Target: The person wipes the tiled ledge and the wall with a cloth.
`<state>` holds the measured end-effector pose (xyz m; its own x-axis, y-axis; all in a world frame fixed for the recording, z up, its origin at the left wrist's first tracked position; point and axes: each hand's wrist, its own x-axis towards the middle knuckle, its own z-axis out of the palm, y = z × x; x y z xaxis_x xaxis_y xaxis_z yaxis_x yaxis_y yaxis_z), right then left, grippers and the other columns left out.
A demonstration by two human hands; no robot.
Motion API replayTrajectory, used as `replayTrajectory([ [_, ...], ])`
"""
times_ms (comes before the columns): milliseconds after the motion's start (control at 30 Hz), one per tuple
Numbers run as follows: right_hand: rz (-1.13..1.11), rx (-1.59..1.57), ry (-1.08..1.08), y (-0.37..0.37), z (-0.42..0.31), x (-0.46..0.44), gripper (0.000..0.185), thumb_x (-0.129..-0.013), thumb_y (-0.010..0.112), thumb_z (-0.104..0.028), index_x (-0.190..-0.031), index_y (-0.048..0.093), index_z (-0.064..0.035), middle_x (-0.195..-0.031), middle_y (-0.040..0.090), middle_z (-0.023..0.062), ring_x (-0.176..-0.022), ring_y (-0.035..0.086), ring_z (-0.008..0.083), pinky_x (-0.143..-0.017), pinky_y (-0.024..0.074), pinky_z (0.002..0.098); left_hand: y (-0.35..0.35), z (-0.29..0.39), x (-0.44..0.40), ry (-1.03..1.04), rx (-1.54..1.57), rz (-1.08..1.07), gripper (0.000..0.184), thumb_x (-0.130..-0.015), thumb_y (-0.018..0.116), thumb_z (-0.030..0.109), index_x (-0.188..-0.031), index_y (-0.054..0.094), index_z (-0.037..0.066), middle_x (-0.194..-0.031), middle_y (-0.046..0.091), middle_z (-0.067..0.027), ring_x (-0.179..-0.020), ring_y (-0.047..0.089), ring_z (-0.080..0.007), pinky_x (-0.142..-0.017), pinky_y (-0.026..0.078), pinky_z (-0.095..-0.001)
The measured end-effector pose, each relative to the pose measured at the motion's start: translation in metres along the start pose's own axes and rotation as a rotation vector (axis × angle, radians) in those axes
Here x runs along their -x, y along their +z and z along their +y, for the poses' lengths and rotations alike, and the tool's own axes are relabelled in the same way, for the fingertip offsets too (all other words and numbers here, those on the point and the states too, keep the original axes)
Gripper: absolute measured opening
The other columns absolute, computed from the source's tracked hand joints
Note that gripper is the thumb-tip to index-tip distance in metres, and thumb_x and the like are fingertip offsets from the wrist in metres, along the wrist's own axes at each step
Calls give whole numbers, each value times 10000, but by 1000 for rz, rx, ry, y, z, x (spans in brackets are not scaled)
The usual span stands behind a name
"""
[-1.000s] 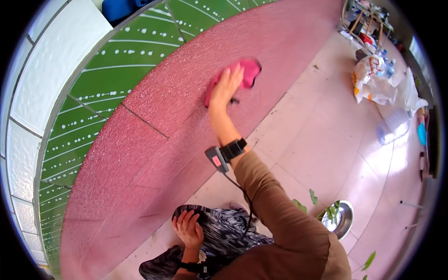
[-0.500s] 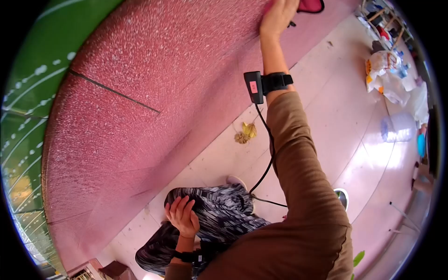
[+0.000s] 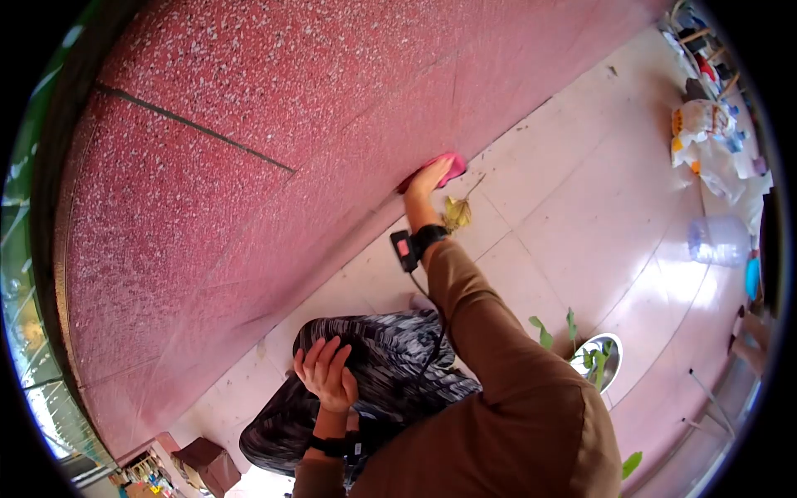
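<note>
My right hand [image 3: 427,177] presses a pink cloth [image 3: 452,168] against the foot of the red speckled wall [image 3: 249,108], where it meets the tiled floor. Its fingers lie over the cloth. A dry yellow leaf [image 3: 457,212] rests on the floor beside my right wrist. My left hand [image 3: 326,375] is by my knee in patterned trousers [image 3: 374,340], palm turned partly up, fingers apart and holding nothing.
A metal bowl [image 3: 610,362] with green leafy stems stands on the floor at the right. Plastic bags [image 3: 706,137] and a clear plastic container [image 3: 718,241] lie farther right. A brown box [image 3: 207,465] is at the lower left.
My right hand first went up and right along the wall with the cloth, then came down to the wall's foot. The view has shifted. My left hand stays by the knee.
</note>
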<state>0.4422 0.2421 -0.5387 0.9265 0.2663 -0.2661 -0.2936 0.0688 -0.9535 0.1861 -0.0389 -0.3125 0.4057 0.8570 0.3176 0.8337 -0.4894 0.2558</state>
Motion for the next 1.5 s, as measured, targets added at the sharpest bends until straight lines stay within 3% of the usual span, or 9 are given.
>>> replayTrajectory([
  [167,-228,-4,526,-17,70,131,633,-959,294,-412,-1432,189,-5,-1484,211,188,-1375,198,305,-1107,177,350,-3,1,6,-9,-19,19,302,-795,417,153,-947,665,70,-1107,614,-74,-1129,501,-260,-1061,222,-439],
  [300,-522,176,648,-65,54,162,470,-940,401,-346,-1254,474,-4,-1196,569,148,-1101,531,282,-954,405,394,-8,-1,14,-27,-44,54,294,-807,420,154,-951,660,67,-1095,616,-74,-1123,502,-264,-1055,227,-441],
  [400,-605,-557,1009,-111,2,149,349,-955,393,-299,-1167,540,-63,-1010,628,68,-917,598,184,-848,481,330,-9,-3,22,-31,-61,69,297,-811,418,162,-956,660,69,-1095,617,-68,-1117,507,-266,-1054,229,-441],
  [600,-759,-1268,587,-95,-61,134,439,-976,359,-396,-1234,476,-61,-1041,608,29,-889,599,168,-867,453,277,-7,-4,22,-15,-50,75,308,-824,407,178,-961,663,77,-1096,621,-66,-1113,513,-266,-1054,229,-442],
  [733,-349,-51,2,-22,-85,170,596,-986,326,-363,-1459,128,-59,-1513,83,177,-1404,68,282,-1124,79,361,-7,-3,22,-22,-39,52,310,-828,404,182,-965,662,78,-1102,621,-65,-1122,507,-263,-1053,229,-442],
  [933,-150,-130,99,-9,-11,111,574,-976,363,-332,-1427,209,-13,-1498,142,203,-1390,135,310,-1116,133,382,-7,-7,24,-44,-72,5,324,-861,380,215,-958,656,78,-1094,621,-69,-1128,498,-263,-1048,231,-449],
  [1067,-5,-4,163,-21,88,20,462,-926,460,-232,-1300,382,30,-1180,509,188,-1037,499,288,-924,376,377,-7,-4,21,-43,-83,-17,334,-856,372,228,-951,653,74,-1093,620,-76,-1119,495,-271,-1044,232,-458],
  [1333,-296,-531,207,-33,69,-115,182,-961,379,-273,-1004,480,-129,-634,454,0,-524,407,105,-470,351,256,-10,-3,24,-62,-131,-33,353,-844,363,247,-950,651,72,-1093,618,-87,-1109,489,-284,-1035,242,-477],
  [1500,-330,-423,401,-42,97,-127,286,-938,382,-418,-980,466,-147,-672,483,-6,-581,458,116,-522,388,263,-7,-4,24,-47,-134,-13,361,-841,360,251,-946,655,73,-1090,619,-89,-1108,489,-284,-1035,244,-477],
])
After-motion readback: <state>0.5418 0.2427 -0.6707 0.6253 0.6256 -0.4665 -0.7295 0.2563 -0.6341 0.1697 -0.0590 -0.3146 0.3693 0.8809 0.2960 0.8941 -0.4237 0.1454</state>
